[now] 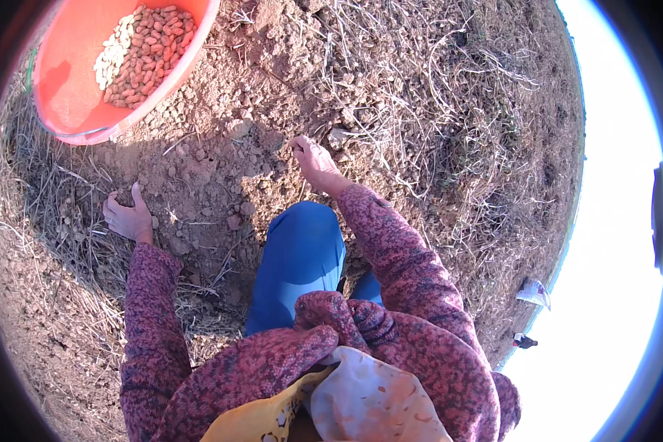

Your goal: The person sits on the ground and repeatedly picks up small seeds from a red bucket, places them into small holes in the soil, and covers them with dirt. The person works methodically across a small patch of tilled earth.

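Observation:
My left hand (pixel 127 216) hovers over or rests near dry straw and soil at the left, its thumb apart from the curled fingers and nothing visible between them. Ahead of my knee, my right hand (pixel 315 163) is low over the crumbly soil (pixel 221 177), fingertips drawn together. Whether something small is pinched there cannot be made out. Beyond my left hand, an orange-red plastic tub (pixel 66 72) holds a heap of unshelled peanuts (pixel 149 55), partly sunlit and partly shaded.
Dry stalks and plant litter (pixel 464 116) cover the ground to the right. My bent knee in blue trousers (pixel 304 243) juts forward between my arms. Far off at the right are a pale sack-like object (pixel 534 293) and a person (pixel 525 341).

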A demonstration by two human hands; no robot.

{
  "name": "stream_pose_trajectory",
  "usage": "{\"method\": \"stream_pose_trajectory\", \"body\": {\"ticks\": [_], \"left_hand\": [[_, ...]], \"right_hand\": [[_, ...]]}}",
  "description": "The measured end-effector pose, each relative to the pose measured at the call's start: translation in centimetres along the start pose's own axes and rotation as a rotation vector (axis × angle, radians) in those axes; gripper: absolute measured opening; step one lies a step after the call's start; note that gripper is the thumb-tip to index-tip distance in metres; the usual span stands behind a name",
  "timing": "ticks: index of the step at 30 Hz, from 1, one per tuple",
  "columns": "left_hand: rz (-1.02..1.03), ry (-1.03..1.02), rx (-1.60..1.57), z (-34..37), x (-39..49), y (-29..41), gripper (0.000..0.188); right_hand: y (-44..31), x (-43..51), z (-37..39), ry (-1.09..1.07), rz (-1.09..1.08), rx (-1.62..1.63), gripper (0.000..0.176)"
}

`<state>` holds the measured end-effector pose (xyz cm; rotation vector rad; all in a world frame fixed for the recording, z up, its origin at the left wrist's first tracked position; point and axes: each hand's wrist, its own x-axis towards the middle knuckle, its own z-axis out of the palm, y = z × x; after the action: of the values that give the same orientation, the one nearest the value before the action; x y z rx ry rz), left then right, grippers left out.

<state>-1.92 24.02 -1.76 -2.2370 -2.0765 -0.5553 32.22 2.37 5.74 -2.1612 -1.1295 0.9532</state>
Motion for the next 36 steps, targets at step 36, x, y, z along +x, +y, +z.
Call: {"method": "stream_pose_trajectory", "body": {"ticks": [36], "left_hand": [[0.016, -0.06, 0.137, 0.3, -0.2, -1.0, 0.055]], "right_hand": [[15.3, 10.4, -18.2, 0.587, 0.117, -0.521, 0.018]]}}
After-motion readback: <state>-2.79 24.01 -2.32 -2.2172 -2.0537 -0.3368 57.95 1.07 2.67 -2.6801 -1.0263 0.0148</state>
